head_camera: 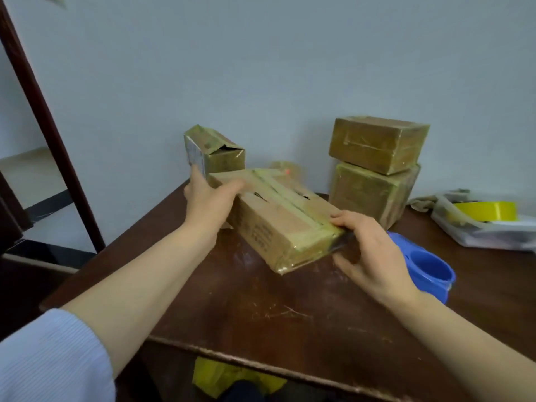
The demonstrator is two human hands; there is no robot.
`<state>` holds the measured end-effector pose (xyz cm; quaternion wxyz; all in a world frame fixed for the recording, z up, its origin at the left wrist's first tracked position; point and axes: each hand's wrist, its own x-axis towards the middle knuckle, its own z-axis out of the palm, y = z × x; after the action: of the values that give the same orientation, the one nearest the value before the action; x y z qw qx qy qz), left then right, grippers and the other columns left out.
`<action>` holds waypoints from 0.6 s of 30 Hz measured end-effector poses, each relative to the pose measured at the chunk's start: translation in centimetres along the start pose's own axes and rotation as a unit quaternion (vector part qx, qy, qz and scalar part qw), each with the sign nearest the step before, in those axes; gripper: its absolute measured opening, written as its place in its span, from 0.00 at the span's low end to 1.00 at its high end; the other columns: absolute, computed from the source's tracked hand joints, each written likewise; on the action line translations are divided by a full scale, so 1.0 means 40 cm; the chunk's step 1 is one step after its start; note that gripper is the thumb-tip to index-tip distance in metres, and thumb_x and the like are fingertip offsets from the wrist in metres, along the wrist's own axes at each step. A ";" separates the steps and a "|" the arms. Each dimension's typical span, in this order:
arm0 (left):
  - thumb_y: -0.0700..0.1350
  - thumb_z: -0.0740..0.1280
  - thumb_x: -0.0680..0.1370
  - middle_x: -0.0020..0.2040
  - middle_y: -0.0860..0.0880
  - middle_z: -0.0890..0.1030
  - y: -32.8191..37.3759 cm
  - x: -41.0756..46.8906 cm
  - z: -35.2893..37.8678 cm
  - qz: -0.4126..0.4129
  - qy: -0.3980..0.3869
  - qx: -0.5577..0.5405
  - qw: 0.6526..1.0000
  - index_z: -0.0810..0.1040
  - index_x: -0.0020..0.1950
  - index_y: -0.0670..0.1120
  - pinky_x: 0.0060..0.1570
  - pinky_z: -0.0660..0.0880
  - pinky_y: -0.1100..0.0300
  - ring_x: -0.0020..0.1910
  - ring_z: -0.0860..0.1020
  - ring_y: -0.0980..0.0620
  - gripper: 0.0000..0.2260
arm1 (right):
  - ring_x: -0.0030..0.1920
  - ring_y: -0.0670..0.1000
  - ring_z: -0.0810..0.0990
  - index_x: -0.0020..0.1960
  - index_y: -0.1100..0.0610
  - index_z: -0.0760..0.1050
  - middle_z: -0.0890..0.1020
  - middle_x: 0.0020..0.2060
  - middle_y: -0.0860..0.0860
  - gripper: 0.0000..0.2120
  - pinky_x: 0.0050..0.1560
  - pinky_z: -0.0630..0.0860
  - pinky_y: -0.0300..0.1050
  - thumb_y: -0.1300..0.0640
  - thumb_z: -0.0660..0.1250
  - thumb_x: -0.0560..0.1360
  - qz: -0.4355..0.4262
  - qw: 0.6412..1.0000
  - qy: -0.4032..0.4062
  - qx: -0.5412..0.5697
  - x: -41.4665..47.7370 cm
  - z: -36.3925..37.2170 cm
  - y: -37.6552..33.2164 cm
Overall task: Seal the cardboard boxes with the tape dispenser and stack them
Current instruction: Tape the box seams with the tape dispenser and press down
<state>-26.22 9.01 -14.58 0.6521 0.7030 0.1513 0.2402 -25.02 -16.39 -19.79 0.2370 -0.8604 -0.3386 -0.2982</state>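
long taped box (278, 224) mid-tabletop, left hand (208, 198) gripping its far end, right hand (374, 256) curled round the near end (blue tape dispenser (429, 271) just beside it)

Centre: long cardboard box (278, 216), brown, glossy tape along its top seam and over its near end, lying aslant from 11 to 5 o'clock, gripped at the far end by the left hand (208, 198) and at the near end by the right hand (374, 256). At 11 o'clock: small box (220, 152), top flaps ajar. At 2 o'clock: taped upper box (377, 143) stacked askew on taped lower box (371, 195). At 4 o'clock: blue tape dispenser (429, 271), lying just beyond the right hand
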 end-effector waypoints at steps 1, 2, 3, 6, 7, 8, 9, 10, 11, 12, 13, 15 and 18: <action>0.49 0.73 0.70 0.67 0.51 0.66 -0.029 -0.023 -0.007 -0.014 -0.013 0.016 1.000 0.55 0.76 0.53 0.49 0.71 0.60 0.59 0.69 0.54 0.39 | 0.60 0.47 0.71 0.61 0.51 0.67 0.76 0.59 0.51 0.33 0.60 0.64 0.33 0.68 0.75 0.61 -0.001 1.000 -0.020 -0.003 -0.034 0.000 0.002; 0.48 0.73 0.70 0.65 0.52 0.67 -0.060 -0.044 -0.012 -0.031 -0.026 0.031 0.999 0.58 0.75 0.52 0.52 0.71 0.58 0.59 0.70 0.53 0.38 | 0.60 0.47 0.71 0.61 0.51 0.67 0.76 0.59 0.51 0.33 0.60 0.63 0.33 0.68 0.75 0.61 0.000 0.999 -0.039 -0.008 -0.065 0.004 0.007; 0.47 0.72 0.70 0.64 0.52 0.68 -0.091 -0.066 -0.016 -0.049 -0.037 0.045 0.997 0.60 0.75 0.52 0.54 0.71 0.57 0.61 0.71 0.52 0.36 | 0.61 0.48 0.70 0.61 0.52 0.67 0.76 0.59 0.51 0.32 0.60 0.63 0.33 0.68 0.74 0.61 0.002 0.998 -0.058 -0.013 -0.092 0.010 0.012; 0.48 0.71 0.72 0.72 0.48 0.65 -0.165 -0.121 -0.017 -0.124 -0.069 0.119 0.983 0.57 0.77 0.47 0.61 0.67 0.55 0.68 0.67 0.47 0.37 | 0.63 0.53 0.72 0.61 0.54 0.68 0.76 0.59 0.53 0.29 0.67 0.63 0.41 0.67 0.73 0.63 0.015 0.992 -0.121 -0.038 -0.151 0.031 0.033; 0.49 0.71 0.72 0.74 0.46 0.63 -0.183 -0.133 -0.016 -0.143 -0.084 0.145 0.975 0.56 0.77 0.47 0.62 0.66 0.55 0.69 0.66 0.46 0.37 | 0.63 0.54 0.72 0.61 0.54 0.69 0.76 0.59 0.53 0.27 0.68 0.62 0.43 0.67 0.72 0.64 0.019 0.988 -0.144 -0.048 -0.161 0.034 0.038; 0.49 0.71 0.72 0.74 0.45 0.63 -0.194 -0.143 -0.015 -0.161 -0.098 0.174 0.967 0.57 0.77 0.46 0.62 0.65 0.55 0.70 0.65 0.45 0.37 | 0.63 0.55 0.73 0.61 0.55 0.71 0.76 0.59 0.53 0.26 0.68 0.61 0.41 0.67 0.71 0.66 0.029 0.984 -0.166 -0.054 -0.167 0.032 0.039; 0.50 0.71 0.72 0.74 0.44 0.62 -0.201 -0.146 -0.013 -0.173 -0.107 0.207 0.957 0.58 0.76 0.46 0.63 0.65 0.54 0.70 0.65 0.44 0.37 | 0.64 0.54 0.72 0.62 0.55 0.72 0.75 0.61 0.53 0.25 0.68 0.58 0.38 0.69 0.69 0.67 0.038 0.980 -0.187 -0.056 -0.169 0.029 0.037; 0.51 0.71 0.72 0.74 0.43 0.60 -0.202 -0.148 -0.011 -0.176 -0.108 0.249 0.946 0.59 0.76 0.47 0.65 0.64 0.53 0.70 0.64 0.42 0.36 | 0.66 0.54 0.71 0.63 0.55 0.72 0.75 0.62 0.52 0.27 0.68 0.55 0.35 0.72 0.66 0.66 0.044 0.975 -0.210 -0.057 -0.170 0.025 0.034; 0.53 0.71 0.71 0.74 0.42 0.58 -0.199 -0.147 -0.007 -0.168 -0.104 0.299 0.934 0.60 0.76 0.49 0.68 0.63 0.51 0.71 0.62 0.41 0.36 | 0.67 0.53 0.70 0.63 0.56 0.73 0.74 0.63 0.52 0.29 0.68 0.53 0.35 0.74 0.65 0.65 0.046 0.972 -0.224 -0.060 -0.171 0.018 0.031; 0.54 0.71 0.71 0.75 0.42 0.55 -0.193 -0.147 -0.002 -0.139 -0.097 0.353 0.920 0.60 0.76 0.51 0.71 0.60 0.48 0.73 0.58 0.41 0.36 | 0.67 0.54 0.70 0.62 0.56 0.73 0.74 0.64 0.53 0.31 0.68 0.55 0.37 0.75 0.64 0.62 0.052 0.973 -0.217 -0.061 -0.170 0.010 0.029; 0.56 0.69 0.71 0.76 0.42 0.53 -0.187 -0.148 0.006 -0.088 -0.097 0.405 0.905 0.60 0.76 0.53 0.73 0.55 0.46 0.75 0.53 0.41 0.35 | 0.66 0.55 0.71 0.61 0.57 0.74 0.75 0.63 0.53 0.31 0.68 0.59 0.40 0.76 0.63 0.61 0.066 0.978 -0.188 -0.061 -0.169 0.001 0.030; 0.58 0.66 0.73 0.78 0.46 0.51 -0.178 -0.149 0.025 0.039 -0.136 0.476 0.868 0.60 0.75 0.57 0.74 0.43 0.44 0.77 0.45 0.46 0.32 | 0.64 0.57 0.73 0.59 0.59 0.75 0.77 0.61 0.55 0.28 0.64 0.65 0.45 0.75 0.63 0.61 0.124 0.986 -0.087 -0.063 -0.164 -0.021 0.037; 0.72 0.61 0.69 0.79 0.54 0.45 -0.175 -0.149 0.048 0.116 -0.309 0.475 0.816 0.56 0.75 0.63 0.70 0.33 0.43 0.76 0.37 0.52 0.37 | 0.67 0.60 0.68 0.65 0.63 0.70 0.71 0.65 0.60 0.26 0.67 0.63 0.50 0.64 0.70 0.68 0.247 0.961 -0.028 -0.123 -0.156 -0.054 0.063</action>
<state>-29.50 5.00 -22.39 0.2170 0.9749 -0.0460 -0.0172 -27.66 -22.13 -23.00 0.1859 -0.9478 -0.0821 -0.2456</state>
